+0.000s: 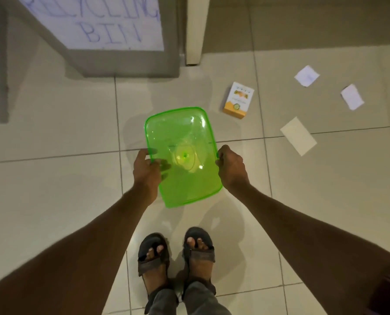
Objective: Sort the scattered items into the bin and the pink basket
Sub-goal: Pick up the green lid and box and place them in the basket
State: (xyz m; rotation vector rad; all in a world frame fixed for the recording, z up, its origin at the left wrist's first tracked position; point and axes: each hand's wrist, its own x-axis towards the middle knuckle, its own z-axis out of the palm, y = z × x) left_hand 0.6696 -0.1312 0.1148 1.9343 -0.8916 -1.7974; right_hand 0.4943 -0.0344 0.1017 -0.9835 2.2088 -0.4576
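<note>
Lid (pixel 182 155), green plastic, held above floor (pixel 53 189): left hand (pixel 145 171) and right hand (pixel 231 169) each clasp a long edge. Keep it level, carry forward-left to grey bin (pixel 121 62), release over opening.

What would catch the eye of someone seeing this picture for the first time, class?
The bright green plastic lid in the middle stands out first, held at its two long edges by the left hand and right hand above the tiled floor. Next comes the grey bin at the top left, with a paper sign reading "BIN". To the right, a small orange box and three paper pieces lie scattered on the floor.
</note>
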